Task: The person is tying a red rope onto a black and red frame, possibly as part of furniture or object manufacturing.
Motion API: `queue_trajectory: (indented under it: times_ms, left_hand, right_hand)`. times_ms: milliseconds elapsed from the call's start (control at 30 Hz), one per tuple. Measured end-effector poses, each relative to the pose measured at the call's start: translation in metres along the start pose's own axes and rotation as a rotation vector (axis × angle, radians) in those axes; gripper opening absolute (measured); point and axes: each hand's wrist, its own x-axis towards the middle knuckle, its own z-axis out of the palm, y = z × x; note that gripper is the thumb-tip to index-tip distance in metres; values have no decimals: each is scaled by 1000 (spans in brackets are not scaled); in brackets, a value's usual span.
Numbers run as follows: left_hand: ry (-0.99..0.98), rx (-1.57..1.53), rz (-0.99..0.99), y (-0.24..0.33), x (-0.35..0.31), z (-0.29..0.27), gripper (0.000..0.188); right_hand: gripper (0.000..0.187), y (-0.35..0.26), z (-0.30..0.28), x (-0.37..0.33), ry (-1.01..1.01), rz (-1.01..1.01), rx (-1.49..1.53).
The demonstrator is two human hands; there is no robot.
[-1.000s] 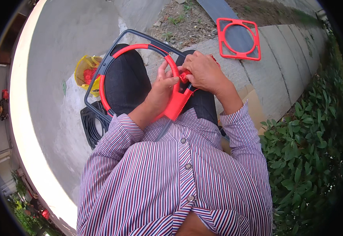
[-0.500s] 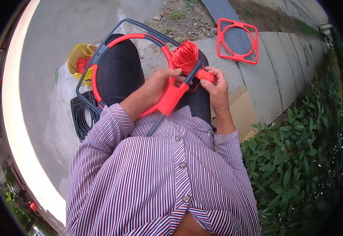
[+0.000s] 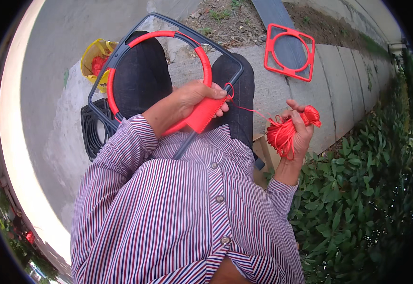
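Note:
Across my lap lies a dark grey frame with a ring inside it, much of the ring wrapped in red cord. My left hand grips the frame at its right corner, thumb pressed by the end of a tightly wound red section. Out to the right, my right hand is closed around a bundle of red cord. A single strand of the cord runs from the bundle to a small loop on the frame beside my left thumb.
A finished-looking red-wrapped frame lies on the paving at upper right. To the left stand a yellow container with red cord inside and stacked dark frames. A leafy hedge borders the right side, near a cardboard-coloured box.
My right hand has swung out to the right, carrying the cord bundle away from the frame's corner and drawing the strand out. My left hand has shifted its grip slightly towards that corner.

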Motion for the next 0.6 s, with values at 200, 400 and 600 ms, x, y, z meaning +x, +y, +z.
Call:
queue_trajectory:
  times_ms: [200, 400, 600]
  left_hand:
    - [41, -17, 12, 0, -6, 6, 18]
    - [19, -58, -20, 0, 5, 0, 20]
    - [14, -83, 44, 4, -1, -5, 16]
  right_hand:
    - [15, 52, 58, -17, -336, 249, -395]
    - [9, 28, 48, -36, -502, 133, -531]
    - [5, -13, -43, 13, 173, 197, 17]
